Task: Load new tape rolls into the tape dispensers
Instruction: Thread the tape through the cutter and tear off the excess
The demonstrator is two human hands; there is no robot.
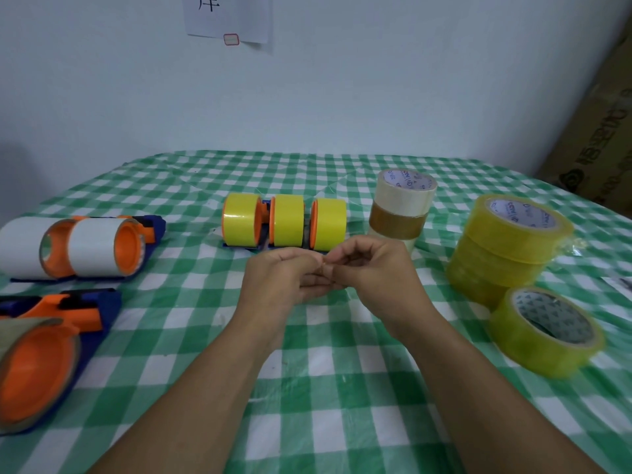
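Dim, even indoor light w/ cool cast; faint soft shadows; wide-angle bend + slight blur twd edges.

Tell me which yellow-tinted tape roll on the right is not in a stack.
The near roll with the grey patterned core, alone on the tablecloth; the other yellow-tinted rolls stand piled behind it.

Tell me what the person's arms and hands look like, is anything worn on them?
The left forearm and right forearm are bare down to the frame's lower edge; no sleeves show. The left hand and right hand wear no gloves, and no ring, watch, bracelet or marking is visible on the sides facing the camera.
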